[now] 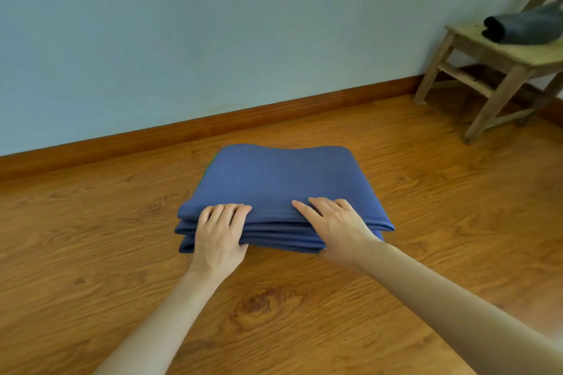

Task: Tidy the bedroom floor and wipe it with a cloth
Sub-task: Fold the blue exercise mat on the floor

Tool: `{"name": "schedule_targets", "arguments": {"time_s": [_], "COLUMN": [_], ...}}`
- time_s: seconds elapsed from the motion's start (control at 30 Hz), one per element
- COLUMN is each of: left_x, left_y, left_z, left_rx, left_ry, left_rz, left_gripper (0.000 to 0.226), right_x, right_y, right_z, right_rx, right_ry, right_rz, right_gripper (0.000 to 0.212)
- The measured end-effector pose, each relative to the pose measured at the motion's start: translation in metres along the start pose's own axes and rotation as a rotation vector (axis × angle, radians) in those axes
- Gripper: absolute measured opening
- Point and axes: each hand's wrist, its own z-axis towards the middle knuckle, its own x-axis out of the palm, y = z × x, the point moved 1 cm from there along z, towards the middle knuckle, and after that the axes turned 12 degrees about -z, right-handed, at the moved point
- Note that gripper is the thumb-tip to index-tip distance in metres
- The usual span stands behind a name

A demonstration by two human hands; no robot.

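**Both hands on a folded blue mat on the wooden floor**

A folded blue mat (280,189) lies flat on the wood-grain floor (91,222), near the middle of the visible floor area and a little out from the brown skirting board (243,116) that runs along the foot of the pale blue wall (182,24). The mat is folded into several stacked layers, whose edges show along the side nearest the camera. A thin strip of green shows at its far left edge.

The left hand (221,237) is at the near left part of the mat. Its fingers are curled over the top layer's edge and the palm covers the stacked layers below, so it appears to be gripping the near edge; the thumb is hidden, so how many layers it holds cannot be told.

The right hand (332,222) rests on the near right part of the mat, fingers spread and laid flat on the top surface, palm down, pressing rather than clasping. Both forearms are bare.

Towards the far right corner of the floor stands a wooden chair (499,70), close to the wall. A dark rolled bundle (524,27) lies on its seat; what it is made of cannot be told.
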Motion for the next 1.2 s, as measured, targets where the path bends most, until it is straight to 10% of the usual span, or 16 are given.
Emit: {"name": "schedule_targets", "arguments": {"time_s": [0.13,0.4,0.63,0.97,1.2], "left_x": [-0.041,-0.142,-0.147,-0.133,-0.124], "left_y": [-0.008,-0.037,-0.04,-0.042,-0.036], "left_z": [0.036,0.081,0.085,0.069,0.077], "left_rx": [0.045,0.059,-0.064,-0.044,-0.055], "left_ry": [-0.026,0.074,0.351,0.445,0.387], "left_rz": [-0.063,-0.138,-0.203,-0.011,0.031], "left_gripper": [0.056,0.06,0.075,0.124,0.107], "right_x": [-0.021,-0.104,-0.119,-0.106,-0.105], "right_y": [0.002,-0.051,-0.05,-0.038,-0.039], "right_z": [-0.008,-0.006,0.004,-0.007,0.003], "right_rx": [0.12,0.119,0.057,-0.044,-0.016], "right_ry": [-0.117,-0.478,-0.041,-0.023,-0.091], "right_rz": [-0.054,0.268,0.255,0.02,-0.01], "right_gripper": [0.135,0.078,0.095,0.124,0.118]}}
